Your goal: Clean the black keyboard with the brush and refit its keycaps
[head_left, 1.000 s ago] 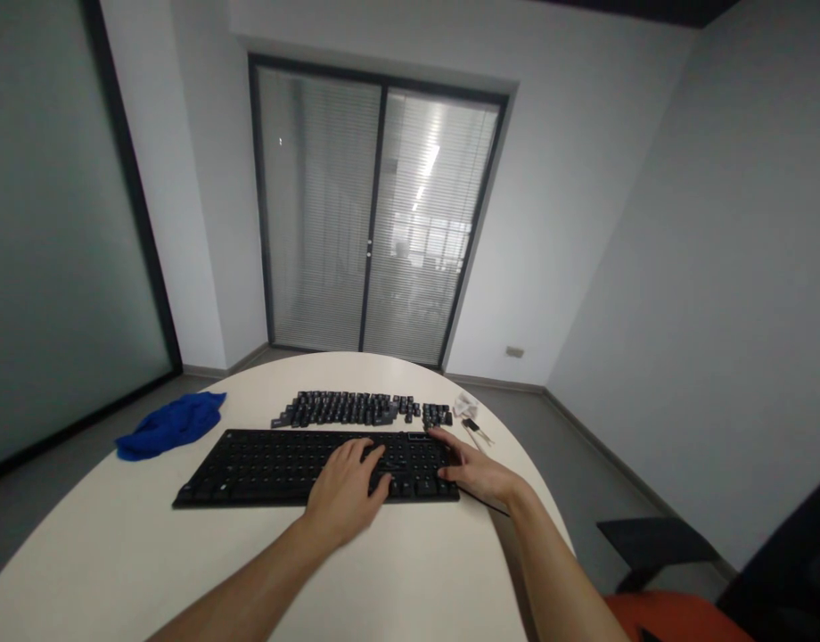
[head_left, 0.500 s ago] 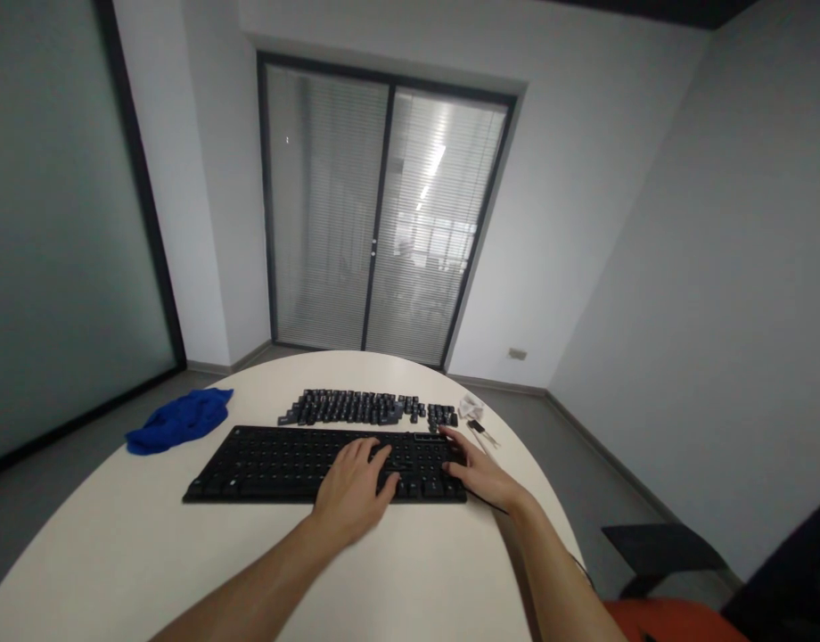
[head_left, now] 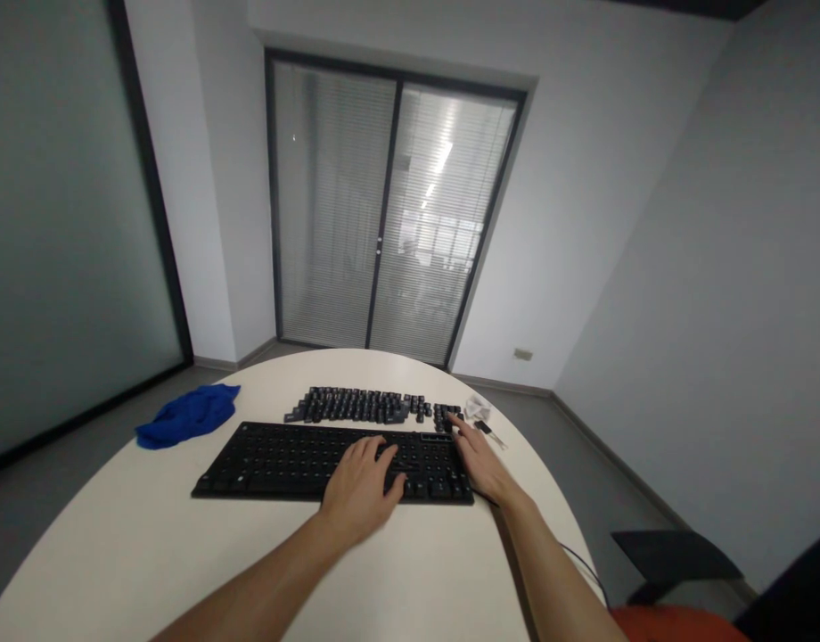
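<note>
A black keyboard (head_left: 282,459) lies across the round table; much of it shows a bare grid where keys sit, with keys in place along its lower right edge. My left hand (head_left: 360,486) rests on its middle-right part, fingers spread and holding nothing that I can see. Beyond the keyboard, loose black keycaps (head_left: 349,405) are laid out in keyboard order. My right hand (head_left: 480,459) reaches past the keyboard's right end, fingers stretched out, the fingertips at a small group of number-pad keycaps (head_left: 440,415). Whether they touch one cannot be made out.
A blue cloth (head_left: 189,415) lies crumpled at the table's left. Crumpled white material (head_left: 478,408) and a small black-headed tool (head_left: 483,428) are at the right edge. A cable (head_left: 580,560) runs off right, near a chair (head_left: 677,553). The white table (head_left: 397,580) has a curved edge.
My right hand has moved from above the keyboard's number pad forward to the loose keycaps. My left hand stays on the keyboard. The view has shifted slightly.
</note>
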`<state>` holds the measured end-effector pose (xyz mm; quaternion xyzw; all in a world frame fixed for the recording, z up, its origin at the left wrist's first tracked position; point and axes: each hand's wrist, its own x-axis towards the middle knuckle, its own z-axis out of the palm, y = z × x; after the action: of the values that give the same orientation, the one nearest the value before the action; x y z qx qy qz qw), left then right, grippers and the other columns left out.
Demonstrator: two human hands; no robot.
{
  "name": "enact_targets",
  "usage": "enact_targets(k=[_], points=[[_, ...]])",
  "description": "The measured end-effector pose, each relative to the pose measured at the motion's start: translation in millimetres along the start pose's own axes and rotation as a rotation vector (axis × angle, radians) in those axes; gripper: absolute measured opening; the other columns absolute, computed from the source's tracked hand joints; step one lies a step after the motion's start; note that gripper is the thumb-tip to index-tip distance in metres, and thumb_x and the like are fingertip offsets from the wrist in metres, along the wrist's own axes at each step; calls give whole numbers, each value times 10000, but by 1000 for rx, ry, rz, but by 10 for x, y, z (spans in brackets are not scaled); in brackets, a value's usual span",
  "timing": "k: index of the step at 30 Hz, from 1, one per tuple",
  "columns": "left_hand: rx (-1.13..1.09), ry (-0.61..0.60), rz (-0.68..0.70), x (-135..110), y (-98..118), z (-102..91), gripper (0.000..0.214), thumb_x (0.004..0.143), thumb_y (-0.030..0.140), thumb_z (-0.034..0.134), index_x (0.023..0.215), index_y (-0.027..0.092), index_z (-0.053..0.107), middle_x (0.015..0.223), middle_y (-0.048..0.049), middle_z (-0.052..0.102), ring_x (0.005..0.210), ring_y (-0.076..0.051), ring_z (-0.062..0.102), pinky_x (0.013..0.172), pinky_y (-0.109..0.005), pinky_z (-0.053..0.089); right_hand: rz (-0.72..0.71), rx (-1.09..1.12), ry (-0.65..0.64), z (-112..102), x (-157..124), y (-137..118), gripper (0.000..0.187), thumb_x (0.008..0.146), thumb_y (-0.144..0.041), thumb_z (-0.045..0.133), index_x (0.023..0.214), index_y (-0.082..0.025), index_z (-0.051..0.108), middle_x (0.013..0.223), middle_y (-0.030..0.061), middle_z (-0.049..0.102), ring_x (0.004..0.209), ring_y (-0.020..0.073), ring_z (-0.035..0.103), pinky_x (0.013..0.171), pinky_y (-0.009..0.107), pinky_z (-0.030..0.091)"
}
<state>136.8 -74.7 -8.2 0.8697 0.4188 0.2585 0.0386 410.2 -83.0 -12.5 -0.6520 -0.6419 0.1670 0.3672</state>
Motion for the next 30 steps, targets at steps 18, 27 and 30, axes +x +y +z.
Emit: enact_targets(k=[18, 27, 30], points=[[14, -8, 4, 5, -4, 8, 443, 942, 402, 465, 1316, 198, 587, 1338, -117, 562, 1253, -291, 486, 1091, -457, 372, -37, -110, 4, -16, 23, 64, 513, 970, -422, 330, 1348, -157, 554, 1388, 128, 552, 1304, 264, 463, 1147, 433, 297], [17, 4, 10, -5, -15, 24, 434, 940, 399, 477, 1309, 200, 590, 1326, -116, 569, 1238, -291, 498, 1079, -456, 386, -127, -196, 22, -40, 2, 19, 432, 969, -327, 353, 1255, -133, 611, 1303, 156, 603, 1235, 265, 525, 1109, 436, 353], [21, 1, 16, -5, -12, 16, 439, 943, 401, 469, 1316, 199, 585, 1329, -116, 567, 1241, -290, 496, 1081, -456, 386, -157, -221, 26, -33, 17, 50, 388, 940, -252, 394, 1224, -134, 631, 1266, 149, 620, 1205, 254, 541, 1089, 411, 371]])
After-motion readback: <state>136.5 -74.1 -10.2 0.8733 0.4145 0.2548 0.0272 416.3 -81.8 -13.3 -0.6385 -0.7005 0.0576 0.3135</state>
